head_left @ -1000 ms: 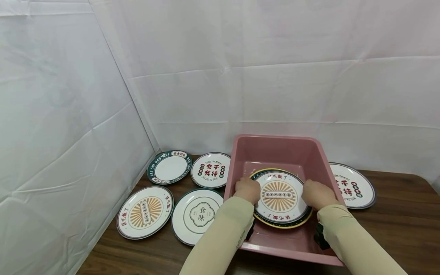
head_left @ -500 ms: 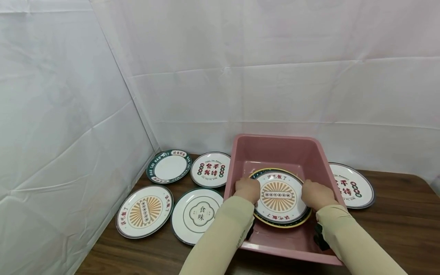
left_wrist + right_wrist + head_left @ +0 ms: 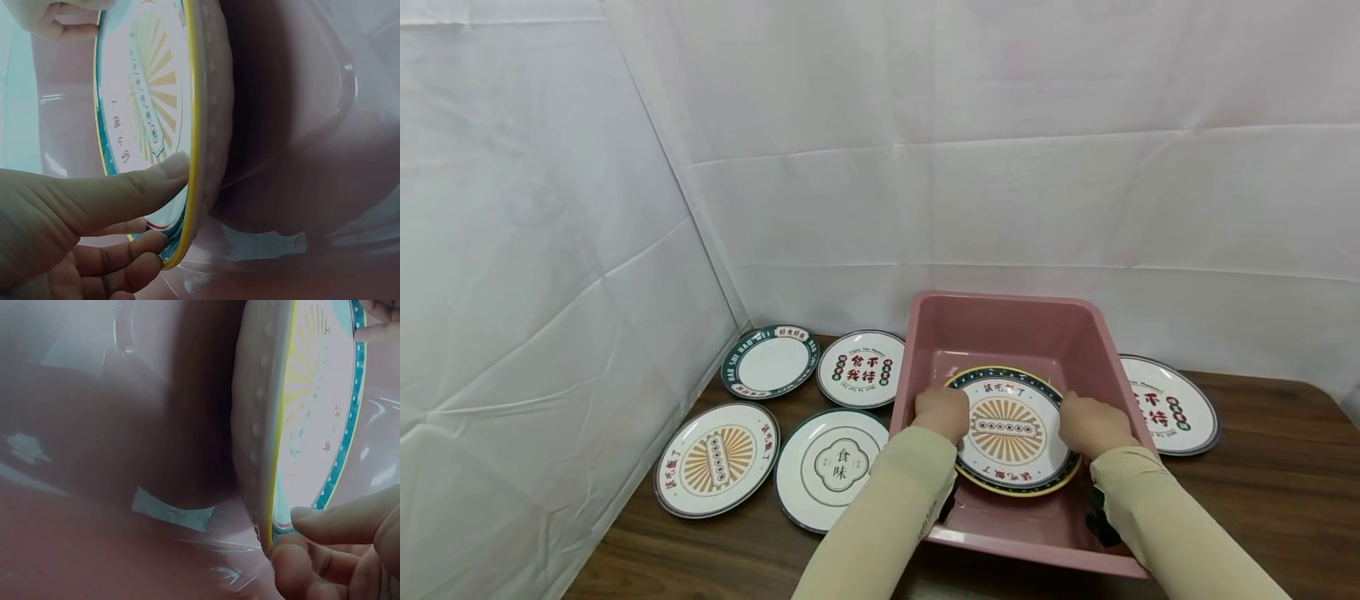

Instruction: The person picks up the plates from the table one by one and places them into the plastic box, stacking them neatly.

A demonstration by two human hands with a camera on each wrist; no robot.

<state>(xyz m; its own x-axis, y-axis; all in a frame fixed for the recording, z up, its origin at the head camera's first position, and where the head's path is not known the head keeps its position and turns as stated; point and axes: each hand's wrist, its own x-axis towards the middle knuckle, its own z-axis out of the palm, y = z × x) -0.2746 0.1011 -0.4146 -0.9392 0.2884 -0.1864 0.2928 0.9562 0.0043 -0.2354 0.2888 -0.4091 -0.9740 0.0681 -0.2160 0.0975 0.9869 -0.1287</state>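
A round plate [image 3: 1009, 429] with an orange sunburst, a dark band and a yellow edge is inside a pink plastic tub [image 3: 1000, 298]. My left hand [image 3: 951, 421] grips its left rim and my right hand [image 3: 1078, 427] grips its right rim. In the left wrist view the left hand [image 3: 169, 209] has its thumb on the plate's [image 3: 150, 94] face and its fingers curled under the edge. In the right wrist view the right hand [image 3: 290, 537] pinches the plate's [image 3: 312, 425] rim the same way. The plate's underside is off the tub's floor [image 3: 125, 394].
On the wooden table [image 3: 1285, 500], left of the tub, lie a green-rimmed plate [image 3: 770, 362], a red-lettered plate [image 3: 861, 369], a sunburst plate [image 3: 718, 459] and a plate with a dark emblem [image 3: 833, 467]. Another red-lettered plate [image 3: 1176, 408] lies to the right. White sheeting [image 3: 550, 250] walls the back and left.
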